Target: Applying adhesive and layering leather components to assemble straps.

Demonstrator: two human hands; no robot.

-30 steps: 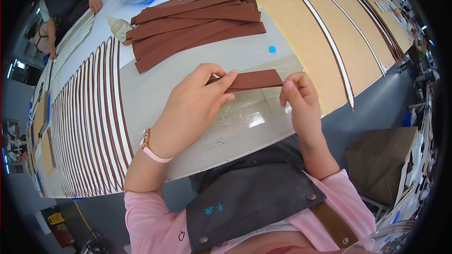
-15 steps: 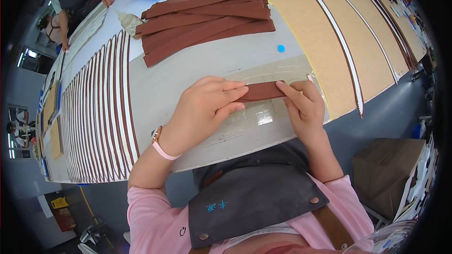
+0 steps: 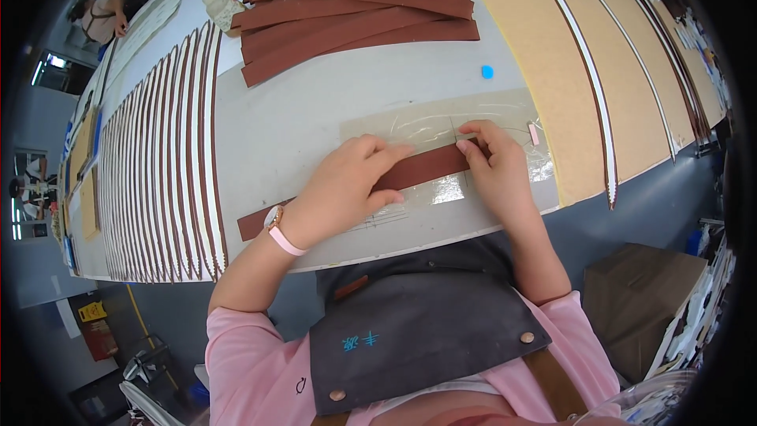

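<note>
Steadying a long, flat, reddish-brown strip (image 3: pixel 434 169) on the grey worktop (image 3: pixel 307 110), with left hand (image 3: pixel 343 177) spread, right hand (image 3: pixel 498 173) unclear in its pinch.

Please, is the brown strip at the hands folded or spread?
Spread: the brown strip shows on both sides of the left hand, reaching straight to the right hand.

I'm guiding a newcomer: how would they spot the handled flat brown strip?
On the grey worktable top, find the translucent plastic sheet. The flat brown strip lies partly across it, beneath the bare left hand and right hand. Unlike the heaped brown strips, it lies alone.
</note>
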